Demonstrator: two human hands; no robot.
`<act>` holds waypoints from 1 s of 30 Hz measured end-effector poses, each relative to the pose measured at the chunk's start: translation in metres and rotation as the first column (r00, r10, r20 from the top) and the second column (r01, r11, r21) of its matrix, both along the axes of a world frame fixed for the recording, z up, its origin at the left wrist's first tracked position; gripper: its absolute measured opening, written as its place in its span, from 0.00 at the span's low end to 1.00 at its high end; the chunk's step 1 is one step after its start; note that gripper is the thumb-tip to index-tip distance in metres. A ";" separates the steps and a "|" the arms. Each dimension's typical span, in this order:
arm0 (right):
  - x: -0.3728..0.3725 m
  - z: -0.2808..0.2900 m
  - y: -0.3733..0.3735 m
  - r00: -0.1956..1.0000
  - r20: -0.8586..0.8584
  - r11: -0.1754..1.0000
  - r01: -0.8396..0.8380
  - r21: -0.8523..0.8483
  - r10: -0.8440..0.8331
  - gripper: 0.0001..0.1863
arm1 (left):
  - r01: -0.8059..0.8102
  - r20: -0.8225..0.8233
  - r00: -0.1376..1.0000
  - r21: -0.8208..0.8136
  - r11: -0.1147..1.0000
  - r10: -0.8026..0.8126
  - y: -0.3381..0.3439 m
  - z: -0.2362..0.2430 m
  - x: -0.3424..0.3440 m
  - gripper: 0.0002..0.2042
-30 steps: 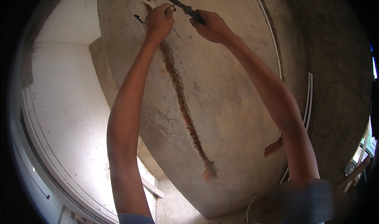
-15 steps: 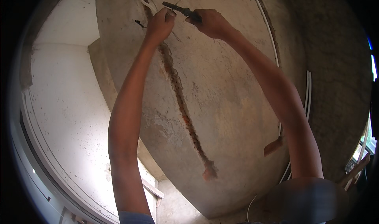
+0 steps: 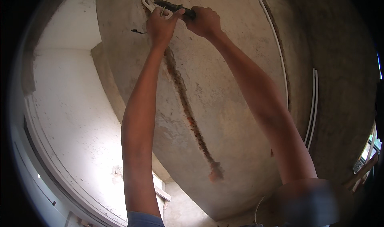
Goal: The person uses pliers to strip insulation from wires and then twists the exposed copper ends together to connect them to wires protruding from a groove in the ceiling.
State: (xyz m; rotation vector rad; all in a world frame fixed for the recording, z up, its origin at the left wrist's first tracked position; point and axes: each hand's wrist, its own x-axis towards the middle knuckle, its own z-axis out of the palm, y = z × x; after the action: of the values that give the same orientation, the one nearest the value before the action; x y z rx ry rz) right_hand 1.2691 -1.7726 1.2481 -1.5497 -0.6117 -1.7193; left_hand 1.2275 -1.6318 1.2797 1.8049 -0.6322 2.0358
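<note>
My left hand [image 3: 159,27] is raised to the wall beside the upper end of a white conduit [image 3: 145,0], its fingers closed. A thin black wire [image 3: 139,31] sticks out on that hand's left side, and a short pale strand [image 3: 163,11] shows between its fingers. Its thumb reaches against a long dark hand tool [image 3: 170,5], which slants across above the fingers. My right hand [image 3: 204,21] is wrapped round the tool's right end. What exact kind of tool it is cannot be made out. The left fingers partly hide the conduit and the wire.
A rough groove [image 3: 186,109] runs down the grey plastered wall [image 3: 232,107] below my hands. Further right a second white conduit [image 3: 276,35] follows another groove. Two white pipes [image 3: 313,107] stand beside it. A white wall [image 3: 72,107] lies to the left.
My right hand and the tool have moved left, closer to my left hand. The left thumb now reaches to the tool, and the black wire has shifted down and left.
</note>
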 end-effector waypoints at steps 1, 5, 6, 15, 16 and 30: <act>0.000 0.000 0.004 1.000 -0.020 1.000 -0.023 0.016 0.023 0.20 | 0.017 -0.004 1.000 -0.005 1.000 -0.017 0.001 0.001 -0.001 0.30; 0.008 -0.001 0.017 0.984 -0.076 0.985 -0.157 0.071 0.162 0.20 | 0.090 -0.015 0.996 0.002 0.996 -0.090 0.004 0.004 -0.001 0.28; 0.009 -0.002 0.021 0.983 -0.072 0.983 -0.164 0.085 0.170 0.20 | 0.098 -0.014 0.995 0.013 0.995 -0.098 0.006 0.005 -0.001 0.28; 0.011 0.003 0.049 0.832 -0.112 0.789 -0.461 0.406 0.543 0.25 | 0.154 0.006 0.988 -0.050 0.987 -0.154 -0.002 0.007 -0.004 0.27; 0.015 0.020 0.057 0.721 -0.036 0.601 -0.548 0.582 0.692 0.27 | 0.236 0.092 0.969 -0.080 0.969 -0.228 -0.019 0.007 0.003 0.27; 0.004 -0.123 -0.012 0.157 -0.439 0.400 -0.740 0.540 0.885 0.17 | 0.112 -0.309 0.948 0.553 0.826 0.079 0.050 0.027 -0.022 0.18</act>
State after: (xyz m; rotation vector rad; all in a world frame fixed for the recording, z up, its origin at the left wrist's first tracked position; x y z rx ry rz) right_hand 1.2729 -1.7841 1.1251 -1.1488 -0.6592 -0.2442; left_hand 1.2056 -1.5816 1.3065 2.3745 -1.2402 1.5715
